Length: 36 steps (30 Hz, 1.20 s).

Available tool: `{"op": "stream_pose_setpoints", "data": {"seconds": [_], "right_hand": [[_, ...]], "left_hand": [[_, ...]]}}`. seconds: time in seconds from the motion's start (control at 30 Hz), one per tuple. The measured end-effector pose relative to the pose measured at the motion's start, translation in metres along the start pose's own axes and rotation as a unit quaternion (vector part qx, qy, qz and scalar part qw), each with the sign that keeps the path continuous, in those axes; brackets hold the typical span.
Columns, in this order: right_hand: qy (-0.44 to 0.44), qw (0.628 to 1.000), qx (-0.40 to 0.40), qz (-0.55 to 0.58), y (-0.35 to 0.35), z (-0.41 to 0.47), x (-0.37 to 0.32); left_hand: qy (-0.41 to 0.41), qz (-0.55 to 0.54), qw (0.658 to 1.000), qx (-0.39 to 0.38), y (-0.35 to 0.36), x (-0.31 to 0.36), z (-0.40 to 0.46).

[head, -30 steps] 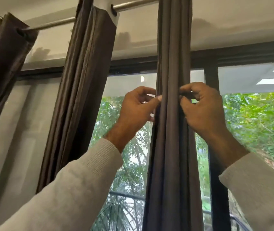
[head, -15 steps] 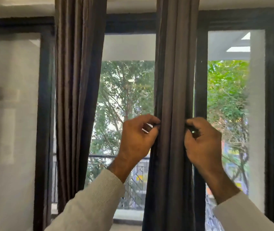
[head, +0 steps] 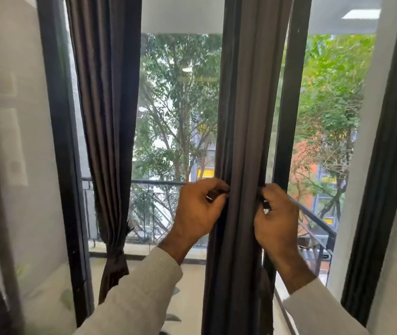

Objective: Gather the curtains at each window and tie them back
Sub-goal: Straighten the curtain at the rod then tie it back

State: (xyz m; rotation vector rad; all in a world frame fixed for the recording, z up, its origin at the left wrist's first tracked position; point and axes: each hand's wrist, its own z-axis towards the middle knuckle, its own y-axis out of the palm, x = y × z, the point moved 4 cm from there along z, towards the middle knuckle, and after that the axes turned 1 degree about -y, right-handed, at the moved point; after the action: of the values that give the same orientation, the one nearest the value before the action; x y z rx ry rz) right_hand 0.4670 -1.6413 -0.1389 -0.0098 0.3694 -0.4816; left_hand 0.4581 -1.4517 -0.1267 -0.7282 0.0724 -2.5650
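Pinching dark tie strip ends with left hand (head: 197, 209) and right hand (head: 276, 218) around gathered dark grey fabric curtain (head: 243, 141) at 12 o'clock. Brown pleated curtain (head: 105, 117) at 10 o'clock hanging already tied. Knot pending here.

A gathered curtain (head: 243, 141) hangs in front of the window frame (head: 289, 117), with the left hand (head: 197, 211) on its left edge and the right hand (head: 277, 221) on its right. A second curtain (head: 106, 117) hangs to the left, tied low, with a balcony railing (head: 153, 182) behind the glass.
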Motion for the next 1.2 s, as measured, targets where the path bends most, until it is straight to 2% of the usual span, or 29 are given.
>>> {"op": "stream_pose_setpoints", "data": {"seconds": [0.13,0.33,0.53,0.87,1.07,1.2], "right_hand": [[0.025,1.0,-0.017,-0.005,-0.008,-0.03,0.018],[0.069,0.994,-0.002,0.083,-0.036,-0.075,0.015],[0.108,0.994,-0.014,0.027,-0.036,-0.111,0.029],[0.109,0.994,-0.014,-0.007,-0.022,-0.118,0.03],[0.1,0.991,0.039,-0.086,-0.027,-0.136,0.029],[0.054,0.99,0.015,-0.132,-0.022,-0.15,0.02]], "left_hand": [[-0.035,0.029,0.999,0.004,0.013,-0.013,-0.037],[-0.047,0.012,0.997,0.063,0.022,-0.004,-0.09],[-0.073,0.02,0.995,0.069,0.023,-0.006,-0.114],[-0.081,-0.007,0.996,0.045,0.03,-0.012,-0.12],[-0.059,0.084,0.992,0.075,0.019,-0.014,-0.136],[0.037,0.143,0.988,0.04,0.016,-0.021,-0.141]]}}
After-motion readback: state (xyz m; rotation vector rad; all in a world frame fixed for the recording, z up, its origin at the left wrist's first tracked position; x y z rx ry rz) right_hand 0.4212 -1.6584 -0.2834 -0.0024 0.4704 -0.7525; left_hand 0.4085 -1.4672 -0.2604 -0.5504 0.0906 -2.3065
